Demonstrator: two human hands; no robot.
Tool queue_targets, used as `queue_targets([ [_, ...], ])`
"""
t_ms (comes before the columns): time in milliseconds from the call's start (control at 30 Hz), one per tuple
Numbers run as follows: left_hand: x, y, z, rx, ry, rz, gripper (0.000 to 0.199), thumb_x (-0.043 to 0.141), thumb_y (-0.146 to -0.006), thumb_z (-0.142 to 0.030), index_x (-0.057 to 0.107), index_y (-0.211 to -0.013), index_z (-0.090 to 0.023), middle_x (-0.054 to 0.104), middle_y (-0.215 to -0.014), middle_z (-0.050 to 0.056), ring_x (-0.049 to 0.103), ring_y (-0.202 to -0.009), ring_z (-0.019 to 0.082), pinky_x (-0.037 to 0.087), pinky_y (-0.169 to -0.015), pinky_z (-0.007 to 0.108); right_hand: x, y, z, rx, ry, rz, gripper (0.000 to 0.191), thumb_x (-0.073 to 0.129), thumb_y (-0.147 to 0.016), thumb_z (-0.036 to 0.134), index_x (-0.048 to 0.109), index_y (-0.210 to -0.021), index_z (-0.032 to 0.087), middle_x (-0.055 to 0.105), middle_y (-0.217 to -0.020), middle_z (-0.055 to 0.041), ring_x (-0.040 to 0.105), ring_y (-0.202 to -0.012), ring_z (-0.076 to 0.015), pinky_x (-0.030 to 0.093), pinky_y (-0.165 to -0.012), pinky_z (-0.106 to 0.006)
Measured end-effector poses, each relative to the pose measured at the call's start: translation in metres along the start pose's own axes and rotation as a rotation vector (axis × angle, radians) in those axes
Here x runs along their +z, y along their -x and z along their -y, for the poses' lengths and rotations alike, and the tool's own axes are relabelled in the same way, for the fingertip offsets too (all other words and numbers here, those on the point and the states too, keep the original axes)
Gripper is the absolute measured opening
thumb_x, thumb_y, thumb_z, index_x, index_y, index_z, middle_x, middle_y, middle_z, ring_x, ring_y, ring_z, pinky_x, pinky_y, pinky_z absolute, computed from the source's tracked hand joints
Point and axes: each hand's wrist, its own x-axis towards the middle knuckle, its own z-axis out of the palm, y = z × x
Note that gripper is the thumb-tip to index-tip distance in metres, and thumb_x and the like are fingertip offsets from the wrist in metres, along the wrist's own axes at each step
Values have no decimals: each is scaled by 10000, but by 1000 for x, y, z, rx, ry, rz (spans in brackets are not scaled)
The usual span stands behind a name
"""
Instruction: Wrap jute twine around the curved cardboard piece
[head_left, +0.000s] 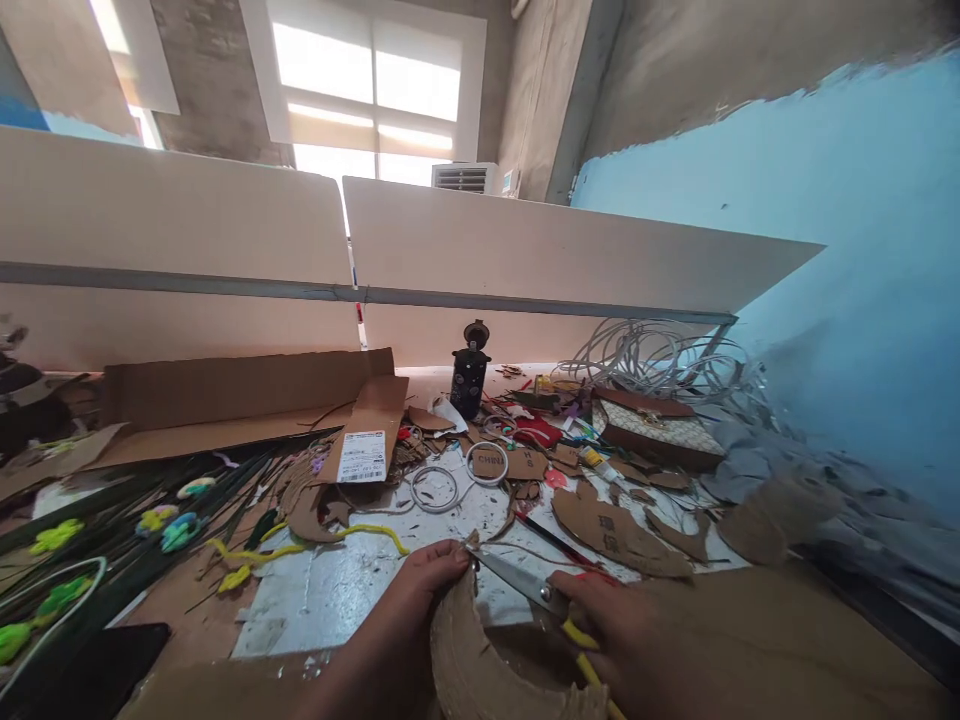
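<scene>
My left hand (pixel 435 575) is closed on the upper end of a curved cardboard piece (pixel 480 655), thumb and fingers pinching its tip. In my right hand (pixel 607 625) is a pair of scissors (pixel 521 578) with red and yellow on the handles. The blades point left and reach the cardboard's tip beside my left thumb. Whether the blades are parted I cannot tell. Beyond my hands lie a dark pencil-like stick (pixel 555 540) and a cut cardboard shape (pixel 619 535) with printed characters. A yellow fuzzy stem (pixel 375 530) lies left of my left hand.
An opened cardboard box (pixel 247 405) stands at the back left. A black bottle (pixel 469 385) with a raised lid is at the back middle. A patterned handbag (pixel 656 430) and coiled white tubing (pixel 645 355) sit at right. Fuzzy flowers (pixel 180 530) lie at left.
</scene>
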Motion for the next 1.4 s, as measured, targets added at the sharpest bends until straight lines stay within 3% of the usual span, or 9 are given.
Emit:
queue_targets([
  [133, 3, -4, -1, 6, -19, 28, 119, 776, -712, -174, 661, -695, -147, 667, -592, 16, 621, -515, 147, 487, -569, 248, -10, -6, 14, 93, -66, 108, 389, 613, -738, 149, 681, -1105, 258, 717, -989, -61, 656, -871, -234, 466, -755, -288],
  [300, 14, 4, -4, -25, 16, 4, 91, 787, -702, -129, 707, -743, -140, 697, -632, 21, 659, -589, 132, 511, -642, 210, -15, -9, 23, 103, -31, 175, 422, 654, -719, 179, 673, -1134, 255, 681, -1044, -73, 632, -871, -232, 446, -752, -298],
  [500, 11, 5, -2, -22, 7, 0, 140, 790, -690, -172, 686, -783, -162, 694, -660, 35, 657, -581, 181, 500, -581, 259, -13, -10, 25, 137, 46, 141, 319, 647, -763, 219, 711, -1073, 254, 720, -958, -69, 644, -814, -230, 436, -717, -294],
  [667, 8, 5, -2, -11, -13, -27, 149, 782, -747, -235, 652, -777, -169, 673, -661, 27, 630, -555, 160, 502, -589, 261, -17, -8, 27, 261, -209, 207, 286, 679, -776, 293, 732, -1053, 247, 759, -979, -64, 663, -824, -237, 462, -707, -280],
  [767, 11, 7, -4, -24, -31, -1, 188, 811, -749, -276, 670, -800, -162, 680, -681, 33, 639, -562, 162, 503, -569, 256, -20, -9, 29, 337, -328, 231, 320, 697, -783, 351, 725, -1082, 238, 749, -889, -31, 647, -783, -227, 457, -687, -277],
  [900, 10, 3, -5, -21, -59, -9, 225, 836, -743, -320, 676, -801, -172, 695, -675, 30, 658, -561, 173, 515, -549, 260, -34, -18, 28, 299, -546, 313, 406, 680, -792, 484, 695, -1090, 209, 732, -893, -31, 639, -820, -241, 457, -680, -280],
  [1000, 0, -10, -3, 7, -93, -22, 248, 859, -721, -317, 669, -762, -164, 697, -650, 19, 658, -545, 144, 493, -538, 219, -53, -30, 16, 309, -469, 283, 499, 656, -797, 537, 674, -1170, 206, 734, -973, -53, 643, -887, -267, 468, -741, -309],
  [1200, -30, -37, -2, 63, -224, -6, 348, 915, -618, -351, 644, -698, -148, 645, -567, 0, 573, -462, 105, 383, -463, 190, -76, -54, -47, 422, 222, 115, 537, 557, -838, 274, 590, -1374, 286, 720, -1147, -67, 661, -990, -274, 441, -768, -322],
  [1400, -37, -42, -1, 114, -292, 8, 381, 902, -629, -401, 621, -682, -150, 623, -561, 1, 559, -469, 113, 362, -466, 198, -77, -67, -96, 415, 304, 123, 529, 560, -789, 140, 668, -1292, 265, 720, -1182, -103, 655, -1059, -293, 429, -800, -336],
])
